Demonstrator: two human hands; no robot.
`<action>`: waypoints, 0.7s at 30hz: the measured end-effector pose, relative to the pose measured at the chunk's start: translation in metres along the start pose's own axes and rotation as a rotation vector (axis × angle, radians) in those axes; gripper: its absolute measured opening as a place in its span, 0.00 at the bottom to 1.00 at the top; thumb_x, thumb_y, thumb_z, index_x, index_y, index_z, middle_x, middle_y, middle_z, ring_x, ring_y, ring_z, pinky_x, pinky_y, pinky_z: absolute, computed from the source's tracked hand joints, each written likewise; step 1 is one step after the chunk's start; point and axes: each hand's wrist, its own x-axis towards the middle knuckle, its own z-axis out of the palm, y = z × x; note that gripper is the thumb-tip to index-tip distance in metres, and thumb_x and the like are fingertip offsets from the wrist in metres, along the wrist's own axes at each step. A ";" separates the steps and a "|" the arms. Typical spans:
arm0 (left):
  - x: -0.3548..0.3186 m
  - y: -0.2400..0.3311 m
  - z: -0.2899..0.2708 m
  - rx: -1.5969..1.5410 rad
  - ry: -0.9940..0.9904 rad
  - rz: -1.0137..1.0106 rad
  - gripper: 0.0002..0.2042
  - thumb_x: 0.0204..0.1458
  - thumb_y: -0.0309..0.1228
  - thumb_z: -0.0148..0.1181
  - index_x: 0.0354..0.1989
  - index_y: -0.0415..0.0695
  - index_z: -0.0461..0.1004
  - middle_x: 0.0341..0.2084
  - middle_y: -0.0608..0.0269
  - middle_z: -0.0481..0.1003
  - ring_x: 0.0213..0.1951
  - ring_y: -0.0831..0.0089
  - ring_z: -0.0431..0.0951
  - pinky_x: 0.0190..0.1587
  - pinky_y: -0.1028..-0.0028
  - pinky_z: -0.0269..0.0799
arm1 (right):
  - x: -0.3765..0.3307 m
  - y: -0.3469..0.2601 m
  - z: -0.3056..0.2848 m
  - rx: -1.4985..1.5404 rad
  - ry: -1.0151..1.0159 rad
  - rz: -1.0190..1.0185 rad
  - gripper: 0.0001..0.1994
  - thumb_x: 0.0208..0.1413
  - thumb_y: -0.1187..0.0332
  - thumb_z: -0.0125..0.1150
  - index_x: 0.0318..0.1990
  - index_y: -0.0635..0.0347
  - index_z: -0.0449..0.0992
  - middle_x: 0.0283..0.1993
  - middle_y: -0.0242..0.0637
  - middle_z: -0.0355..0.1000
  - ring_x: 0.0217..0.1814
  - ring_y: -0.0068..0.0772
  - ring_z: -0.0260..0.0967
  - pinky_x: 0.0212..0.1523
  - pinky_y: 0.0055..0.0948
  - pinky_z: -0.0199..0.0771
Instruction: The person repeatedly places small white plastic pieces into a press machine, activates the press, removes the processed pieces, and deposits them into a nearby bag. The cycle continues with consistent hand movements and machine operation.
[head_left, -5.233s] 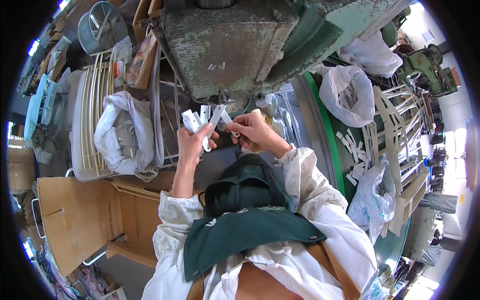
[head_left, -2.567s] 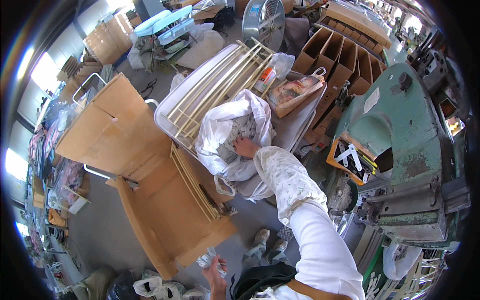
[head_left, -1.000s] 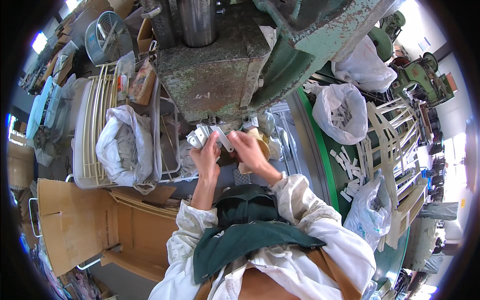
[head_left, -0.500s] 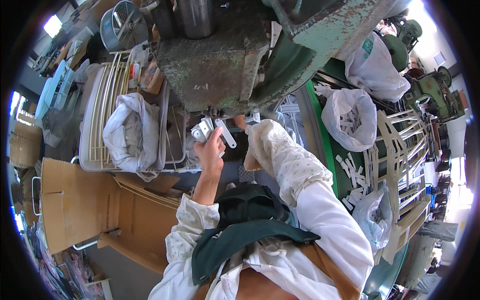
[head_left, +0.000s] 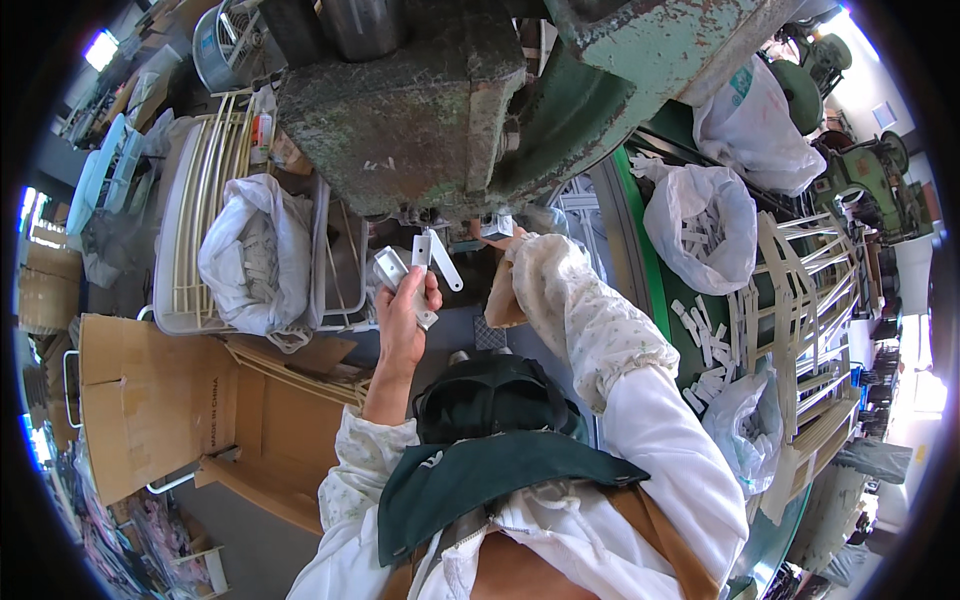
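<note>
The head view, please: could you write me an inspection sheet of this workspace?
Surface: worn green press machine, paint flaking.
Job's things: small white metal brackets; one piece under the press head.
Clutter: white sacks of parts and, loose strips, cardboard box.
Hands: left hand grips the brackets; right hand reaches under the press at the piece.
Cables: nothing seen.
Surroundings: wire rack, fan, further green machines.
</note>
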 end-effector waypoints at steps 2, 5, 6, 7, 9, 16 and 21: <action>-0.001 0.003 -0.013 0.026 0.005 0.013 0.07 0.57 0.31 0.54 0.34 0.38 0.71 0.24 0.58 0.74 0.20 0.76 0.70 0.23 0.78 0.63 | -0.006 -0.022 -0.022 0.216 -0.021 0.053 0.08 0.38 0.73 0.62 0.30 0.61 0.75 0.34 0.43 0.72 0.39 0.42 0.70 0.37 0.37 0.70; -0.008 0.015 -0.024 -0.012 0.022 -0.041 0.09 0.57 0.32 0.54 0.36 0.37 0.72 0.24 0.58 0.74 0.20 0.76 0.70 0.23 0.77 0.64 | -0.020 -0.076 -0.083 0.683 -0.080 0.217 0.06 0.41 0.74 0.63 0.29 0.61 0.75 0.35 0.39 0.73 0.39 0.35 0.70 0.38 0.33 0.69; -0.009 0.015 -0.026 -0.023 0.007 -0.044 0.11 0.57 0.32 0.54 0.39 0.36 0.72 0.24 0.58 0.74 0.20 0.76 0.69 0.23 0.77 0.63 | -0.023 -0.095 -0.109 0.809 -0.110 0.290 0.06 0.42 0.74 0.63 0.29 0.61 0.75 0.35 0.38 0.73 0.39 0.32 0.70 0.38 0.31 0.69; -0.008 0.014 -0.029 -0.043 0.019 -0.051 0.11 0.57 0.32 0.54 0.40 0.36 0.72 0.24 0.58 0.74 0.20 0.77 0.68 0.24 0.77 0.63 | -0.023 -0.117 -0.133 0.906 -0.149 0.363 0.05 0.43 0.75 0.64 0.29 0.61 0.75 0.36 0.36 0.73 0.40 0.29 0.70 0.38 0.30 0.69; -0.005 0.008 -0.033 -0.078 0.039 -0.070 0.11 0.57 0.33 0.54 0.40 0.37 0.72 0.25 0.58 0.74 0.21 0.77 0.67 0.24 0.77 0.62 | -0.017 -0.158 -0.174 0.954 -0.255 0.509 0.04 0.45 0.75 0.64 0.29 0.61 0.75 0.36 0.34 0.73 0.40 0.24 0.69 0.39 0.27 0.68; -0.004 0.006 -0.025 -0.167 -0.048 -0.107 0.13 0.55 0.32 0.57 0.44 0.36 0.71 0.27 0.57 0.74 0.21 0.78 0.66 0.23 0.78 0.61 | -0.018 -0.117 -0.129 0.602 0.162 -0.429 0.11 0.47 0.72 0.66 0.40 0.61 0.78 0.33 0.35 0.75 0.35 0.25 0.70 0.37 0.28 0.69; -0.020 0.018 -0.032 0.186 0.114 0.066 0.11 0.55 0.30 0.57 0.42 0.35 0.73 0.27 0.60 0.76 0.21 0.82 0.67 0.22 0.80 0.60 | -0.030 -0.201 -0.198 0.714 -0.182 0.224 0.12 0.47 0.68 0.68 0.39 0.62 0.79 0.28 0.38 0.74 0.30 0.32 0.69 0.34 0.30 0.69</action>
